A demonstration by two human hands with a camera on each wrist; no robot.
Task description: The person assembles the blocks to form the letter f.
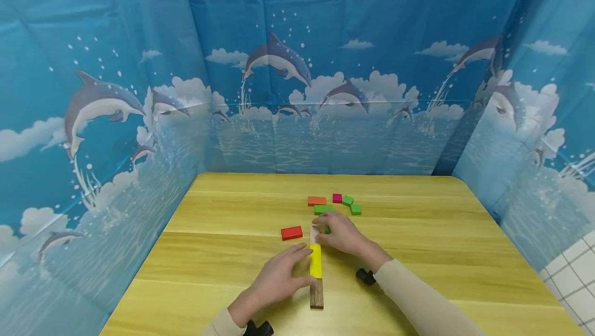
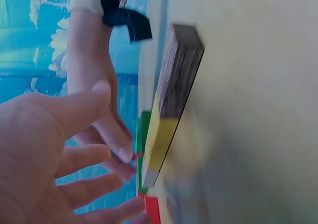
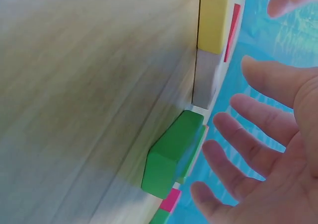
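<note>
Three blocks lie end to end in a straight row on the table: a dark brown wood-grain block (image 1: 316, 294) nearest me, a yellow block (image 1: 316, 262) in the middle, and a pale grey block (image 3: 204, 80) at the far end. My left hand (image 1: 281, 274) hovers at the left of the row, thumb and fingers spread beside the yellow and brown blocks. Over the pale block is my right hand (image 1: 343, 234), its fingers loosely bent and apart, gripping nothing in the right wrist view. A green block (image 3: 174, 152) sits by the pale one, mostly hidden under that hand in the head view.
A red block (image 1: 291, 233) lies left of the row. Farther back are an orange block (image 1: 317, 201), a long green block (image 1: 322, 209), a magenta block (image 1: 337, 198) and two small green blocks (image 1: 356, 209). A dolphin-print curtain (image 1: 297, 134) surrounds the wooden table (image 1: 223, 253).
</note>
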